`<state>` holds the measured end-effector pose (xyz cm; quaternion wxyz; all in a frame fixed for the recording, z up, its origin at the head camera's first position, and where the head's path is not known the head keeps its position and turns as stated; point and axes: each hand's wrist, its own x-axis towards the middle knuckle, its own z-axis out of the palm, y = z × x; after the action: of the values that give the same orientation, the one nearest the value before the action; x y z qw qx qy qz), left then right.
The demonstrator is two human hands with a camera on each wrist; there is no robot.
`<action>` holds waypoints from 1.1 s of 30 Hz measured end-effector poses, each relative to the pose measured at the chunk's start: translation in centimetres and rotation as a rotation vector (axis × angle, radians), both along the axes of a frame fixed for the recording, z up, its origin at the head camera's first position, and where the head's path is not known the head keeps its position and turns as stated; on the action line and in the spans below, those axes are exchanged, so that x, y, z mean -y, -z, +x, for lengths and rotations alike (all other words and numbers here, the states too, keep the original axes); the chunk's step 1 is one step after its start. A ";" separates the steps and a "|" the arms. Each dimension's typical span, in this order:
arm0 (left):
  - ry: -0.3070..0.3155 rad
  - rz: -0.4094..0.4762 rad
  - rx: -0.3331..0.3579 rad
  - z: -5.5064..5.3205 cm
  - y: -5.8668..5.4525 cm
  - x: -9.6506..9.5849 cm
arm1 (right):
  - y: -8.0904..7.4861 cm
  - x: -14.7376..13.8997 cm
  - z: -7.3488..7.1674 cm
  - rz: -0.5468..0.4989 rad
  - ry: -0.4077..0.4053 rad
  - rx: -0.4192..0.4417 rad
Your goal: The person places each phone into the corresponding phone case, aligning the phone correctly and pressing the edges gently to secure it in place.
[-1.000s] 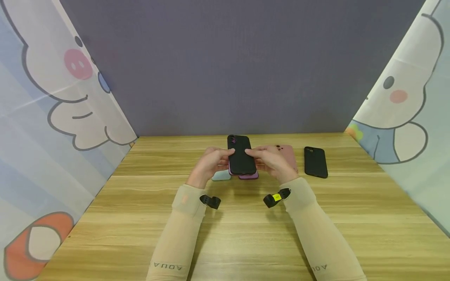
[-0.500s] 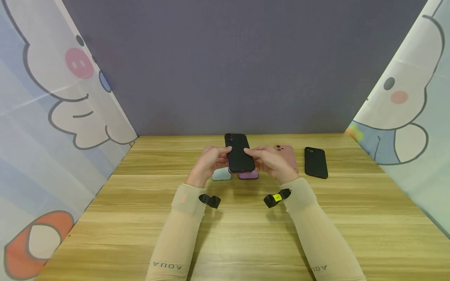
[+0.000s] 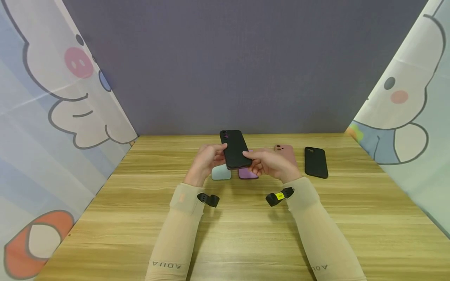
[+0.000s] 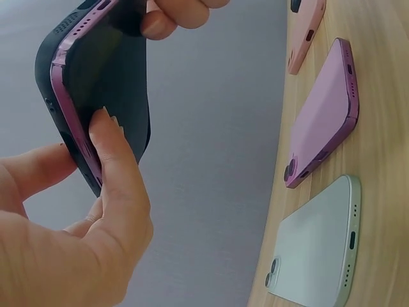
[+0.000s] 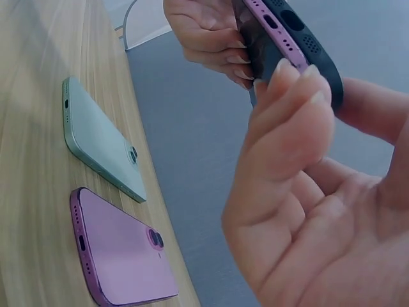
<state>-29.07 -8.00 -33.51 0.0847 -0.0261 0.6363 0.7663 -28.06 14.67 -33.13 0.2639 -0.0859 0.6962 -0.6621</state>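
Observation:
Both hands hold up a purple phone (image 4: 61, 86) with a black phone case (image 3: 236, 150) over its back. The phone's screen and purple rim show from below in both wrist views, and the rim stands out of the case along one side. My left hand (image 3: 207, 162) grips the left long edge, thumb on the case back, fingers under the screen. At the lower right corner my right hand (image 3: 272, 164) pinches case and phone, thumb on top, fingertips by the port end. Below on the table lie a mint green phone (image 3: 220, 173) and a second purple phone (image 3: 247, 174).
A pink phone (image 3: 287, 154) lies behind the right hand, and another black phone case (image 3: 315, 162) is farther right. The wooden table (image 3: 228, 238) ends at a dark grey panel (image 3: 246, 66). Cartoon-printed curtains (image 3: 31, 117) flank both sides.
The phone and case have moved slightly up and left and tilted more. My right hand has slid down to the lower corner, uncovering more of the purple and green phones beneath.

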 end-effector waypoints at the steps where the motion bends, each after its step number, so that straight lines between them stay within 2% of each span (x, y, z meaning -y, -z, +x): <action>1: -0.001 -0.001 -0.002 0.0 0.0 0.0 | 0.0 0.0 0.0 0.001 -0.016 0.003; 6: 0.001 -0.001 0.003 0.0 -0.1 0.1 | 0.0 -0.1 0.0 -0.003 -0.050 0.006; 13: 0.002 -0.003 0.009 -0.2 -0.1 0.1 | 0.0 -0.1 -0.1 -0.002 -0.057 -0.015; 33: -0.003 -0.002 0.011 0.0 -0.1 0.1 | 0.2 0.1 0.0 0.014 -0.015 -0.037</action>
<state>-29.12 -8.10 -33.39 0.0868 -0.0314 0.6364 0.7658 -28.10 14.57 -33.33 0.2566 -0.1015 0.7049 -0.6534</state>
